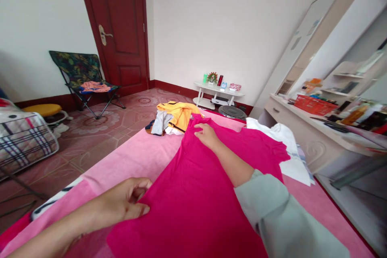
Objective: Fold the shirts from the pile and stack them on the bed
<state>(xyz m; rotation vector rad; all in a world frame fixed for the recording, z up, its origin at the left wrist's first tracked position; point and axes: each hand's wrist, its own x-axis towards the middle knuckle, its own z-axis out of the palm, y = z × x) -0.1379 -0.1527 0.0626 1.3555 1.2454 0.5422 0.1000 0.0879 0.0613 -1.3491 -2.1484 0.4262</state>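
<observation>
One magenta shirt (193,197) is being spread across a pink bedspread (142,149); one edge is being held between the thumb and loosely curled fingers of the left hand (130,199). Its far part is being touched by the right hand (208,137), fingers bent; whether cloth is being pinched there cannot be told.

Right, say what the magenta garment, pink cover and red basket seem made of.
Magenta garment: matte, perhaps cotton knit, from soft folds. Pink cover: probably plush fleece, given its soft, velvety shading. Red basket: likely smooth plastic, judging by stiff, evenly coloured walls.
</observation>
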